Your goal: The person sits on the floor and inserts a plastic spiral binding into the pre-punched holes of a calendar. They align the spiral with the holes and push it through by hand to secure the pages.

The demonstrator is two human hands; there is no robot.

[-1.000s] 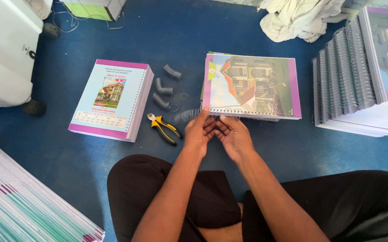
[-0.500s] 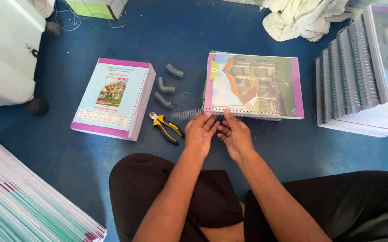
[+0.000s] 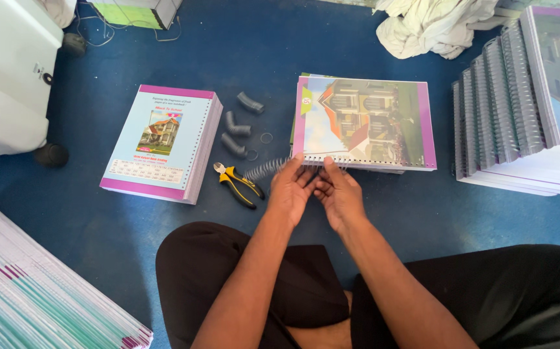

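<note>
A stack of pages with a house picture and purple borders (image 3: pixel 364 119) lies on the blue floor in front of me. A grey spiral coil (image 3: pixel 264 170) sticks out to the left along its punched near edge. My left hand (image 3: pixel 291 190) pinches the coil where it meets the edge. My right hand (image 3: pixel 339 192) is beside it, fingertips on the same edge and coil. Yellow-handled cutting pliers (image 3: pixel 236 184) lie just left of my left hand.
An unbound stack with a light blue cover (image 3: pixel 160 139) sits at the left, with short grey coil pieces (image 3: pixel 236 123) beside it. Spiral-bound booklets (image 3: pixel 526 110) are stacked at the right, a white cloth (image 3: pixel 432 26) behind. A white machine (image 3: pixel 5 77) and a pile of sheets (image 3: pixel 28 291) are at the left.
Both hands stay at the stack's near edge with small finger movements on the coil. The view has shifted slightly.
</note>
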